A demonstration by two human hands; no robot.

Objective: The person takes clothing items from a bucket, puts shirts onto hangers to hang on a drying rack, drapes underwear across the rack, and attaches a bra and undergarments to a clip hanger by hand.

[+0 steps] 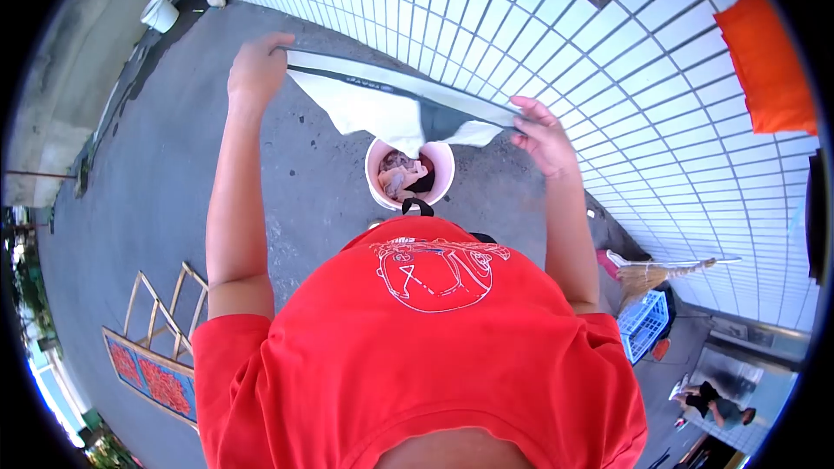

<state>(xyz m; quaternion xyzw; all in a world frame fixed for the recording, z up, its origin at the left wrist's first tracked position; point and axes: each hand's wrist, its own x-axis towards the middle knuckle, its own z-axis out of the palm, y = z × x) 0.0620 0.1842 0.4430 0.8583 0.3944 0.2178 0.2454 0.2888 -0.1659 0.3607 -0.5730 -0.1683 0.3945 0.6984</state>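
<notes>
A pair of white-and-grey underpants (378, 108) is stretched out in the air between my two hands, its waistband pulled nearly straight and sloping down to the right. Dark lettering shows on the band. My left hand (259, 69) is closed around the left end of the waistband. At the other end, my right hand (546, 137) pinches the band between thumb and fingers, some of its fingers spread. Below the cloth stands a pale pink bucket (443, 175) with crumpled wet-looking clothes (401, 175) inside; the hanging cloth slightly overlaps its far rim.
A white tiled wall (486, 0) runs along the right, with an orange cloth (764, 61) hanging there. A broom (647, 278) and a blue crate (643, 326) are at lower right, near a seated person (717, 401). A wooden rack with red pieces (161, 382) stands at left.
</notes>
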